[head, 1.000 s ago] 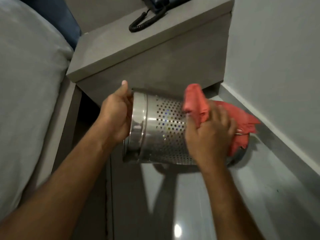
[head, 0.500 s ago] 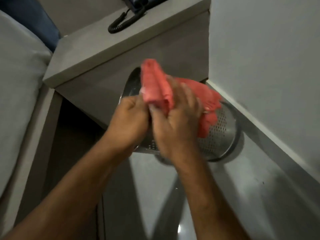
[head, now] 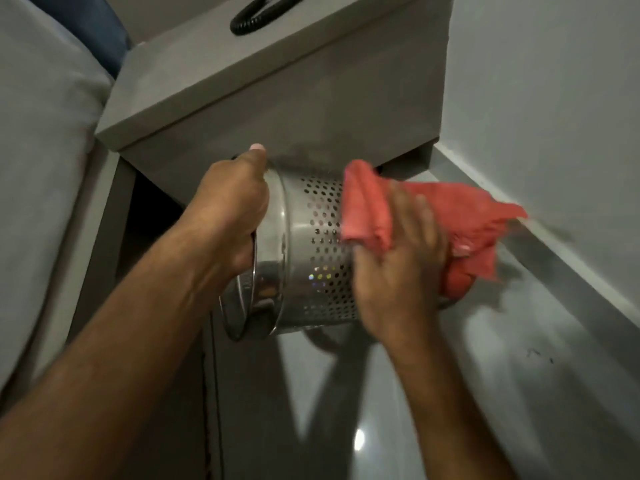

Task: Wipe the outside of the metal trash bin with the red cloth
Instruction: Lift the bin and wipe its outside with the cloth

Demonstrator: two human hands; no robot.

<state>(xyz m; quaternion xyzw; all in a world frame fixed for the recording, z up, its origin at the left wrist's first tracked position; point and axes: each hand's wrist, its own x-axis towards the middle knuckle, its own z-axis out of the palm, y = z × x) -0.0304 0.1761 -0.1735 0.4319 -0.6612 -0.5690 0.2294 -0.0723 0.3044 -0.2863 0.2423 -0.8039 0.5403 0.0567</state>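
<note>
Red cloth is pressing under my right hand while my left hand is gripping the metal trash bin by its rim; I am aiming for firm, overlapping strokes.

I look down into a dim corner. A grey nightstand juts from the back, with a coiled black cord on its top. To my left lies a bed with pale sheets and a blue pillow. A grey wall and baseboard run along my right. The glossy floor reflects a small spot of light.
</note>
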